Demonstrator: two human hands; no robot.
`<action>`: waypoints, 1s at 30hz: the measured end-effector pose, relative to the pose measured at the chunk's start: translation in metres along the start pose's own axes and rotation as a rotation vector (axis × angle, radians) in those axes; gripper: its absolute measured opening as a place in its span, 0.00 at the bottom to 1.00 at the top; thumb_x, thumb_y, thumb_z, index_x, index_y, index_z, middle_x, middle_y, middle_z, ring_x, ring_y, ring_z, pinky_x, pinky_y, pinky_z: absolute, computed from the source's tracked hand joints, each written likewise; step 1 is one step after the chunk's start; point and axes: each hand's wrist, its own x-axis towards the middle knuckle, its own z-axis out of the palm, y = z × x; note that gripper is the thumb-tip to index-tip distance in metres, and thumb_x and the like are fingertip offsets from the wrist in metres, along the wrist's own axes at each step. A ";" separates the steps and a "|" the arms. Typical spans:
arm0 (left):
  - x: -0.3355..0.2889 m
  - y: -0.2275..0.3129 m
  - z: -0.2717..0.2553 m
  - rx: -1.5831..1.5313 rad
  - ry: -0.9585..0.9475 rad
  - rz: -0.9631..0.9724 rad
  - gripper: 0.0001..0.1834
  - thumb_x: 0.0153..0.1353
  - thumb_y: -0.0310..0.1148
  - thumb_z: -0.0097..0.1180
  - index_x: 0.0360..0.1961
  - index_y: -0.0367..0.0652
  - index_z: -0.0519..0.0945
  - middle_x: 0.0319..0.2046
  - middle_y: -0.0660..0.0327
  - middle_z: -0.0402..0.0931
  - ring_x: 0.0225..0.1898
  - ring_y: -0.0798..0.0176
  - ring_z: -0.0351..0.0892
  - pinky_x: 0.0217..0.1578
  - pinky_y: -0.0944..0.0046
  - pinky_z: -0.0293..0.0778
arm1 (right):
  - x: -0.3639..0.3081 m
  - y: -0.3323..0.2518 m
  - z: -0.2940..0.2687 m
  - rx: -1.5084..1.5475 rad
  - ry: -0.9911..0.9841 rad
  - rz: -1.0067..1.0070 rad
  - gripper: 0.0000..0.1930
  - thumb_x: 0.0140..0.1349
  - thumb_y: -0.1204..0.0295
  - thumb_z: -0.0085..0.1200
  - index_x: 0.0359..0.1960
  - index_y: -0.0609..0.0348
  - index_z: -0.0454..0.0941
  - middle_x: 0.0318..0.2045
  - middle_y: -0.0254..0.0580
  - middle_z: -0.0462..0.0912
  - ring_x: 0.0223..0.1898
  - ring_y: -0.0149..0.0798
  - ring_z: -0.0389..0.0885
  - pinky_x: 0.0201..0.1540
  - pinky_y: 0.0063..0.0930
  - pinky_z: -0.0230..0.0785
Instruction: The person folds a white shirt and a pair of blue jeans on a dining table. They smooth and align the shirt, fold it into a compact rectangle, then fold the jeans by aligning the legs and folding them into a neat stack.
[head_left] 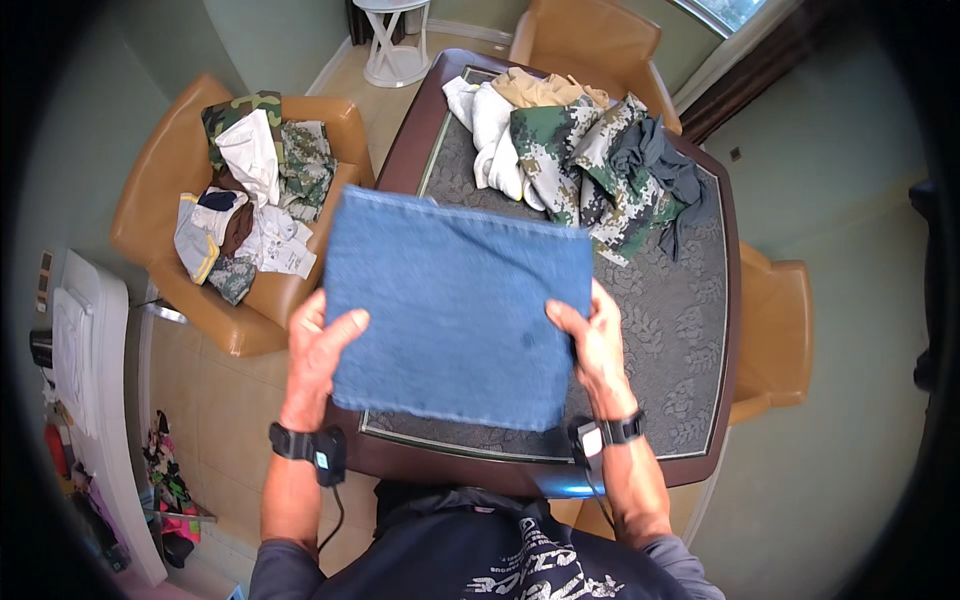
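A piece of blue denim (pixel 455 300), folded into a near-square, is held up in front of me over the near part of the table. My left hand (pixel 322 340) grips its left edge, thumb on top and fingers behind. At the right edge my right hand (pixel 590 335) pinches it the same way. Pale stitched hems run along its upper and lower edges, and a small dark spot shows near the lower right. Which garment it is, I cannot make out.
Camouflage clothing (pixel 560 150), a dark grey garment (pixel 655 165), white cloth (pixel 492 140) and a tan one (pixel 545 88) lie heaped at the table's (pixel 670 370) far end. Several garments lie on a tan armchair (pixel 150 215) at left. More chairs (pixel 780 340) flank the table.
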 end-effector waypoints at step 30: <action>0.011 -0.126 0.108 0.248 -0.158 -0.258 0.18 0.68 0.33 0.60 0.55 0.34 0.76 0.43 0.59 0.79 0.44 0.67 0.79 0.40 0.66 0.79 | -0.043 0.081 -0.071 -0.437 -0.488 0.059 0.07 0.61 0.79 0.55 0.26 0.60 0.72 0.20 0.34 0.69 0.27 0.24 0.67 0.31 0.26 0.66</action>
